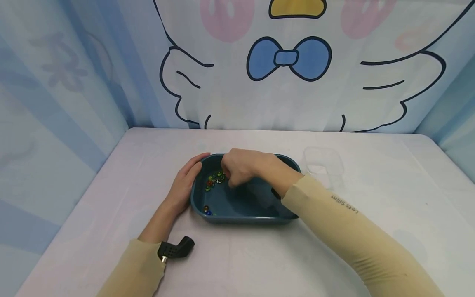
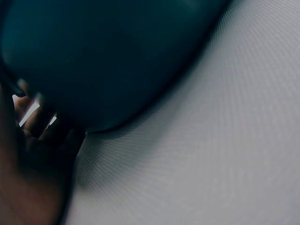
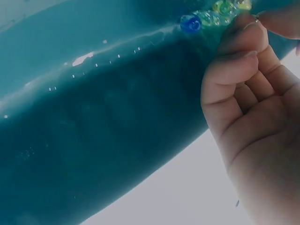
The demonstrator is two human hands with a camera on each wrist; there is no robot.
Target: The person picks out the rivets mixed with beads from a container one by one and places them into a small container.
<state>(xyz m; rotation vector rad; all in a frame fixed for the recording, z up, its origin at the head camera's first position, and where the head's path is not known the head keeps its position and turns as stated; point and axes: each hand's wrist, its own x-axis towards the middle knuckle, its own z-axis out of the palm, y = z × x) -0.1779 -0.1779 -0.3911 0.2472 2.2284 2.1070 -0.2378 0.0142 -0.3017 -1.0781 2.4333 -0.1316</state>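
1 teal tray [image 1: 245, 216]; approx. a dozen beads [image 1: 214, 180] in it; 1 clear container [image 1: 323, 165] just beside tray; 2 hands.

Glossy teal plastic tray [image 1: 245, 216] holds shiny glass-like beads [image 1: 214, 180]; the table [image 1: 259, 255] cover looks matt, finely woven cloth.

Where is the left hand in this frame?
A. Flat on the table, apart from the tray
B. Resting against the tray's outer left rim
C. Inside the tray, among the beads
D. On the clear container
B: the left hand rests against the outer left rim of the teal tray, while the right hand reaches in at the beads.
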